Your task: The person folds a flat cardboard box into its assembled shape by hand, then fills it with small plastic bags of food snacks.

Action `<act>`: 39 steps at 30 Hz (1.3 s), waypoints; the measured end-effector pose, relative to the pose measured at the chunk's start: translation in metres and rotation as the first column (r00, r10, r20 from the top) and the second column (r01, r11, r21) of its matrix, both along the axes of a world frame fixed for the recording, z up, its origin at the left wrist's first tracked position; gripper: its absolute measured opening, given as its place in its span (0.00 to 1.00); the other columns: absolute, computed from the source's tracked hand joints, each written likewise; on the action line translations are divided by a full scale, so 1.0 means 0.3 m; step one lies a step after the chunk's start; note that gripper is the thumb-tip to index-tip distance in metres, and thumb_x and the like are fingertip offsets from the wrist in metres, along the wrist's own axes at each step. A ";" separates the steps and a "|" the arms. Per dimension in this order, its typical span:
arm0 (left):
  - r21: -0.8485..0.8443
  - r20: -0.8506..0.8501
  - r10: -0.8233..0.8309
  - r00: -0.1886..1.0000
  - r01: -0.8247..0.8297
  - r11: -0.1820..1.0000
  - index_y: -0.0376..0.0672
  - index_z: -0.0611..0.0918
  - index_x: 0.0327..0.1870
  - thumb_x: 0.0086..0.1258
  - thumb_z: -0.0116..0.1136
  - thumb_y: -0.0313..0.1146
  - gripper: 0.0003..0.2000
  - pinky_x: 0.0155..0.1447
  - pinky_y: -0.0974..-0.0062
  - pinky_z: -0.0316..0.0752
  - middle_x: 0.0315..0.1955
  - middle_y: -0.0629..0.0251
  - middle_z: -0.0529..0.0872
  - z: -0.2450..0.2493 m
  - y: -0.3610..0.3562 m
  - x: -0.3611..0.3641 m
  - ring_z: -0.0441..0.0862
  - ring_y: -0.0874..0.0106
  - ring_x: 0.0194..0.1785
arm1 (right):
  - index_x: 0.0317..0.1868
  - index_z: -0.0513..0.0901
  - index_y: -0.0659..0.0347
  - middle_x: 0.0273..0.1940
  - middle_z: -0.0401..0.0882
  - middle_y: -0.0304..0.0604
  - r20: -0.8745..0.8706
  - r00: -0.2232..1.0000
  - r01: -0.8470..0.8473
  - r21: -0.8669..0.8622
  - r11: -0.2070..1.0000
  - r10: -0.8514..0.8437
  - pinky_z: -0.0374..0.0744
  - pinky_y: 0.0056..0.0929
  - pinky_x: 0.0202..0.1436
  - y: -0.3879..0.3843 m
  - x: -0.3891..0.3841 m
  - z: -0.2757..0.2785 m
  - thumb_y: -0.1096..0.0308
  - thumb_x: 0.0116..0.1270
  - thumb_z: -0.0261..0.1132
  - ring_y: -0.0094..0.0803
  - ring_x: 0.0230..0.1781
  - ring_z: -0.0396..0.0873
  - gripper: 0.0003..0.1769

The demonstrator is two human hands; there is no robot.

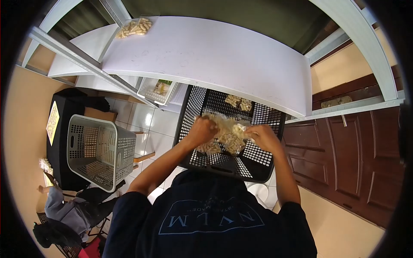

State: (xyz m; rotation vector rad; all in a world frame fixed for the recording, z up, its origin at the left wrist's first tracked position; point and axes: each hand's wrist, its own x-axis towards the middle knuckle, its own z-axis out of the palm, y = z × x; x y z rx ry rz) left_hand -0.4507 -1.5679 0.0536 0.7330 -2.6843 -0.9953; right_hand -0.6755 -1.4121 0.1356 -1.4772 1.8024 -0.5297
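My left hand (204, 129) is closed on one side of a clear plastic bag of pale snack sticks (224, 125), held over the black perforated basket (185, 122). My right hand (260, 136) pinches the opposite side of this bag, its fingers closed. Beneath and around it, more snack bags (234, 144) lie in the basket, partly overlapping. Two smaller-looking bags (238, 102) rest near the basket's far end. Where one bag ends and another begins is hard to make out.
A white shelf (206, 51) overhangs the basket's far end, with a snack bag (134, 28) at its left. A grey basket (92, 150) stands left, near a seated person (71, 213). A small white basket (158, 90) sits under the shelf; a brown door (344, 155) is at right.
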 end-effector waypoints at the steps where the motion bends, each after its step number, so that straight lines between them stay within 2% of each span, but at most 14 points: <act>1: -0.049 0.106 0.026 0.994 -0.021 0.999 0.41 0.86 0.27 0.59 0.63 0.36 0.08 0.57 0.53 0.71 0.32 0.49 0.86 -0.047 -0.023 -0.042 0.82 0.54 0.42 | 0.43 0.87 0.64 0.44 0.85 0.55 -0.076 0.997 0.020 -0.007 1.000 -0.020 0.80 0.35 0.48 -0.016 -0.011 -0.099 0.78 0.61 0.64 0.46 0.45 0.85 0.10; 5: -0.194 -0.044 0.105 0.993 -0.112 0.975 0.42 0.87 0.29 0.62 0.61 0.40 0.11 0.63 0.49 0.65 0.38 0.45 0.85 -0.270 -0.099 -0.200 0.77 0.50 0.53 | 0.49 0.87 0.57 0.55 0.80 0.57 -0.272 0.954 0.197 0.265 0.944 -0.123 0.79 0.42 0.56 -0.126 -0.048 -0.355 0.81 0.61 0.61 0.51 0.54 0.79 0.17; 8: -0.317 0.007 0.117 0.993 -0.109 0.942 0.44 0.82 0.54 0.62 0.63 0.42 0.20 0.67 0.52 0.62 0.49 0.49 0.83 -0.449 -0.165 -0.277 0.76 0.53 0.58 | 0.52 0.86 0.51 0.66 0.70 0.54 -0.434 0.881 0.198 -0.025 0.980 -0.189 0.75 0.44 0.65 -0.141 -0.130 -0.688 0.80 0.62 0.60 0.52 0.65 0.69 0.20; 9: -0.369 -0.026 0.185 0.982 -0.181 0.912 0.46 0.77 0.61 0.65 0.61 0.45 0.24 0.69 0.51 0.59 0.52 0.48 0.82 -0.501 -0.146 -0.281 0.75 0.53 0.61 | 0.55 0.84 0.49 0.71 0.63 0.51 -0.511 0.856 0.168 0.116 0.979 -0.086 0.71 0.44 0.70 -0.154 -0.126 -0.669 0.79 0.63 0.60 0.50 0.71 0.61 0.21; 12: -0.433 0.173 0.179 0.969 -0.088 0.897 0.50 0.63 0.74 0.68 0.57 0.51 0.34 0.73 0.52 0.58 0.60 0.47 0.77 -0.483 -0.078 -0.228 0.70 0.53 0.68 | 0.54 0.84 0.55 0.61 0.76 0.52 -0.594 0.788 0.180 -0.028 0.983 -0.162 0.78 0.43 0.60 -0.159 -0.091 -0.622 0.74 0.64 0.64 0.51 0.63 0.72 0.18; 14: 0.273 0.480 -0.112 0.870 -0.027 0.962 0.47 0.68 0.71 0.68 0.57 0.52 0.32 0.70 0.57 0.65 0.60 0.49 0.78 -0.200 -0.097 -0.211 0.73 0.54 0.65 | 0.55 0.83 0.56 0.57 0.79 0.53 -0.462 0.879 0.196 0.119 0.973 -0.120 0.78 0.41 0.58 -0.149 -0.096 -0.590 0.70 0.65 0.66 0.48 0.57 0.77 0.17; 18: 0.538 0.050 -0.676 0.735 0.550 0.638 0.43 0.80 0.60 0.68 0.61 0.45 0.22 0.61 0.64 0.74 0.54 0.53 0.83 0.188 -0.135 -0.086 0.79 0.60 0.59 | 0.56 0.80 0.63 0.49 0.82 0.59 -0.138 0.983 0.168 0.417 0.893 -0.120 0.80 0.39 0.51 -0.086 -0.066 -0.495 0.65 0.66 0.65 0.47 0.49 0.82 0.20; 21: 0.381 -0.388 -0.472 0.792 0.604 0.700 0.37 0.84 0.47 0.65 0.61 0.26 0.10 0.49 0.71 0.80 0.42 0.57 0.87 0.492 -0.348 0.017 0.84 0.66 0.47 | 0.53 0.83 0.62 0.47 0.84 0.55 -0.147 0.989 0.015 0.228 0.974 0.019 0.80 0.35 0.49 0.008 -0.059 -0.488 0.67 0.64 0.67 0.44 0.43 0.84 0.17; 23: 0.044 -0.458 -0.079 0.885 0.111 0.993 0.40 0.86 0.38 0.62 0.63 0.25 0.05 0.43 0.72 0.79 0.36 0.63 0.88 0.567 -0.579 0.084 0.85 0.70 0.38 | 0.52 0.83 0.63 0.45 0.85 0.54 -0.073 0.997 0.007 0.125 0.992 0.003 0.80 0.33 0.46 0.046 -0.032 -0.434 0.67 0.63 0.68 0.41 0.43 0.85 0.17; 25: -0.227 -0.519 0.182 0.835 -0.341 0.912 0.43 0.86 0.38 0.62 0.64 0.26 0.05 0.44 0.72 0.77 0.36 0.65 0.88 0.600 -0.839 0.121 0.84 0.70 0.38 | 0.52 0.83 0.63 0.46 0.85 0.53 -0.004 0.999 0.034 0.093 0.995 -0.034 0.80 0.31 0.46 0.086 -0.009 -0.410 0.67 0.63 0.69 0.40 0.44 0.84 0.18; 28: -0.622 -0.430 0.269 0.862 -0.498 0.604 0.48 0.85 0.49 0.65 0.64 0.43 0.15 0.60 0.62 0.72 0.48 0.58 0.85 0.521 -1.259 0.211 0.76 0.59 0.59 | 0.52 0.83 0.63 0.46 0.85 0.52 0.059 0.996 0.058 0.031 0.998 -0.060 0.80 0.30 0.45 0.078 0.055 -0.280 0.67 0.62 0.69 0.36 0.45 0.84 0.18; 31: -0.437 0.100 0.760 0.642 -0.658 0.613 0.78 0.64 0.71 0.60 0.47 0.73 0.36 0.67 0.23 0.45 0.78 0.62 0.43 0.479 -1.381 0.226 0.40 0.48 0.78 | 0.52 0.83 0.63 0.47 0.84 0.53 0.081 0.993 0.079 0.028 0.996 -0.081 0.80 0.31 0.48 0.052 0.135 -0.140 0.68 0.63 0.69 0.40 0.46 0.83 0.17; 35: -0.357 0.192 0.761 0.620 -0.678 0.643 0.81 0.63 0.71 0.62 0.42 0.74 0.34 0.69 0.24 0.37 0.78 0.62 0.44 0.407 -1.351 0.125 0.37 0.49 0.79 | 0.54 0.82 0.63 0.50 0.83 0.53 0.158 0.980 0.108 0.074 0.991 -0.119 0.80 0.32 0.51 0.014 0.180 0.003 0.68 0.64 0.68 0.41 0.49 0.83 0.18; 39: -0.468 0.165 0.626 0.762 -0.498 0.730 0.76 0.71 0.67 0.62 0.47 0.71 0.32 0.66 0.32 0.50 0.74 0.56 0.56 0.360 -1.045 -0.056 0.50 0.45 0.74 | 0.50 0.83 0.65 0.44 0.86 0.50 0.170 0.948 0.289 -0.097 0.952 -0.270 0.81 0.29 0.46 -0.063 0.169 0.098 0.73 0.63 0.67 0.33 0.43 0.85 0.14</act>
